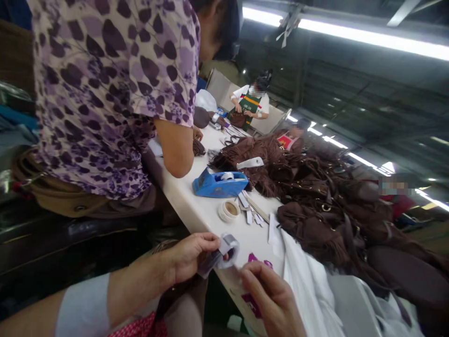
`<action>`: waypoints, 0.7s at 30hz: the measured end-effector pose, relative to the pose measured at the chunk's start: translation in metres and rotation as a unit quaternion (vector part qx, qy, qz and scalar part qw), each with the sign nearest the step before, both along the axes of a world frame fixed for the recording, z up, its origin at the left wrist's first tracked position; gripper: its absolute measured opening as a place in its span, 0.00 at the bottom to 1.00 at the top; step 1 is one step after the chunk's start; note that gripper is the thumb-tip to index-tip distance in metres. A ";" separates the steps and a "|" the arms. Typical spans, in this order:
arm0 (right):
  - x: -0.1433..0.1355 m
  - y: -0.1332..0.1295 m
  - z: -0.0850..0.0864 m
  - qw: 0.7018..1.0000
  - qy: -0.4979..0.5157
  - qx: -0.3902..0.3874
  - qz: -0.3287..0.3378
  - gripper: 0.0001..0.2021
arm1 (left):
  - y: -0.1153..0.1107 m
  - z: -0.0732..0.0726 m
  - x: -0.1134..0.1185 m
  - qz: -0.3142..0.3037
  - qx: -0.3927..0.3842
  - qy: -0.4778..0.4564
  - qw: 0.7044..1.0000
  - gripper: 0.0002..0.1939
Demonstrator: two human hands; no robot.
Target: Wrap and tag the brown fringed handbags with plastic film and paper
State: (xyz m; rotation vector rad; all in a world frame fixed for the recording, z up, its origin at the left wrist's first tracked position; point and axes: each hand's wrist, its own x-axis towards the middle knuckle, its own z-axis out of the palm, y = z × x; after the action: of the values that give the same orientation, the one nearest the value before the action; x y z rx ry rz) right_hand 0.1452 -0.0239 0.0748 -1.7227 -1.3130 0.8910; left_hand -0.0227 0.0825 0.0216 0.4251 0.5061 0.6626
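Observation:
My left hand is closed, thumb and fingers pinching a loop of whitish see-through wrapping and a dark strip beneath it, partly hidden by the fingers. A small grey-white tag-like piece shows at the thumb tip. Close by on the right, my right hand has thumb and forefinger pressed together near the wrapping's edge. Whatever may be between those fingertips is too thin and blurred to make out. Both hands are over the near edge of the white table.
A blue tape dispenser, a small round tub and white paper slips lie ahead. Brown fringed bags heap along the right, beside white wrapping. A person in a patterned shirt leans at the left; others work farther back.

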 end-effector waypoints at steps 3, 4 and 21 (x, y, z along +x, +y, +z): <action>-0.024 0.028 -0.004 1.000 0.013 -0.004 0.002 0.19 | -0.001 0.003 -0.004 0.007 -0.002 -0.009 1.000 0.20; -0.026 0.031 -0.007 1.000 0.011 -0.002 -0.005 0.18 | -0.001 0.004 -0.005 0.010 -0.005 -0.008 1.000 0.22; -0.016 0.037 -0.020 1.000 -0.001 -0.001 0.022 0.19 | -0.003 -0.002 -0.002 0.024 0.026 0.028 0.999 0.25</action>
State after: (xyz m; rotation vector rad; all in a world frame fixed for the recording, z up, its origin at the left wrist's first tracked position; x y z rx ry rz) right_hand 0.1296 0.0130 0.0546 -1.7025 -1.3557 0.9174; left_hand -0.0245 0.0794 0.0195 0.4816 0.5538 0.7127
